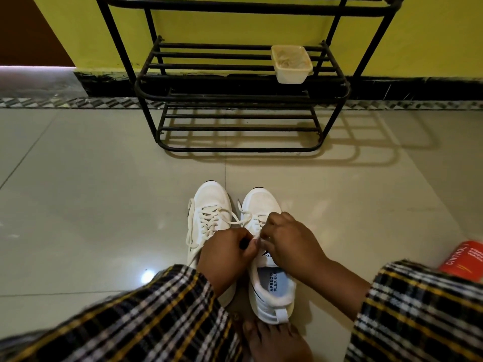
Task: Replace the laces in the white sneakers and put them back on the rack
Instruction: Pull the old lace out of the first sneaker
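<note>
I am pinching the lace ends point(257, 241) with left hand point(226, 253) and right hand point(288, 242), close together over the right sneaker point(264, 259). The left sneaker point(207, 220) is sitting at nine o'clock, the rack point(243, 82) at twelve. Risk: uneven pulling is likely slackening the lacing; the trailing lace may be snagging.

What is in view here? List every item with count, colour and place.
white lace-up sneakers: two, white, side by side on the floor before the rack
black metal shoe rack: one, black, against the yellow wall
cream plastic tub: one, cream, on the rack's middle shelf, right side
red printed box: one, red, floor at right edge
bare foot: one, behind the right sneaker
left hand: pinches lace
right hand: pinches lace
</note>
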The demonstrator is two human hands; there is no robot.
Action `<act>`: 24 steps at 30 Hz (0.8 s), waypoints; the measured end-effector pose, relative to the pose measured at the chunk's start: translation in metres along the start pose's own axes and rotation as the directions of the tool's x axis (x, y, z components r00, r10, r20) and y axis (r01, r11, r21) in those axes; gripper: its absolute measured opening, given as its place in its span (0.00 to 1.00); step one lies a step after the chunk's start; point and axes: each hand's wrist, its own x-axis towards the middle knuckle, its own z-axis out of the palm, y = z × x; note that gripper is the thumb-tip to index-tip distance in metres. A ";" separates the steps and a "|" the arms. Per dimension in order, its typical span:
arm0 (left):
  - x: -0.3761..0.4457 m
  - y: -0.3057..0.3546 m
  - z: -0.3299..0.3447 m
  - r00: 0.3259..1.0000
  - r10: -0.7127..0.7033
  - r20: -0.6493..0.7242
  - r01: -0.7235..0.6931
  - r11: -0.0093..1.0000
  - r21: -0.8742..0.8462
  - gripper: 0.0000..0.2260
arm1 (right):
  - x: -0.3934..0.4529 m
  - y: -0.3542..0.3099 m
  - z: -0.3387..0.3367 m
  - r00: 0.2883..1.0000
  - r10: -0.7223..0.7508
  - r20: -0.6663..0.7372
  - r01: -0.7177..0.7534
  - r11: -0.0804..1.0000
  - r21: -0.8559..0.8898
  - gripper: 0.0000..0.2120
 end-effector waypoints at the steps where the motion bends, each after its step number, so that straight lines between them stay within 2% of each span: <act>1: 0.000 0.000 0.000 1.000 0.001 -0.003 -0.001 1.000 0.000 0.10 | 0.000 -0.001 0.001 1.000 -0.012 -0.021 0.012 1.000 -0.004 0.06; 5: 0.000 0.000 0.000 1.000 0.007 -0.011 -0.007 1.000 0.006 0.10 | 0.000 0.000 -0.002 0.994 -0.021 -0.109 0.014 0.998 -0.066 0.13; 8: 0.000 0.000 0.001 1.000 -0.003 -0.018 0.003 1.000 0.010 0.11 | 0.002 0.016 -0.011 0.985 0.070 -0.158 -0.083 0.994 -0.077 0.10; 10: 0.000 -0.001 0.001 1.000 -0.008 -0.019 0.008 1.000 0.005 0.11 | 0.001 0.032 -0.014 0.972 0.181 -0.148 -0.191 0.980 -0.054 0.04; 14: 0.000 0.001 0.001 1.000 -0.009 -0.019 0.010 1.000 0.012 0.11 | -0.004 0.053 -0.006 0.937 0.348 0.002 -0.348 0.937 -0.033 0.05; 17: -0.001 0.001 0.000 1.000 -0.001 -0.015 0.001 1.000 0.017 0.10 | -0.014 0.064 0.011 0.894 0.444 0.067 -0.443 0.896 -0.027 0.14; 19: -0.002 0.001 0.000 1.000 0.003 -0.014 -0.002 1.000 0.011 0.10 | -0.022 0.070 0.021 0.861 0.495 0.115 -0.496 0.868 -0.017 0.16; 24: -0.002 0.000 0.000 0.999 -0.014 -0.030 0.013 1.000 -0.025 0.09 | -0.046 0.100 0.029 0.738 0.625 0.255 -0.640 0.768 -0.033 0.06</act>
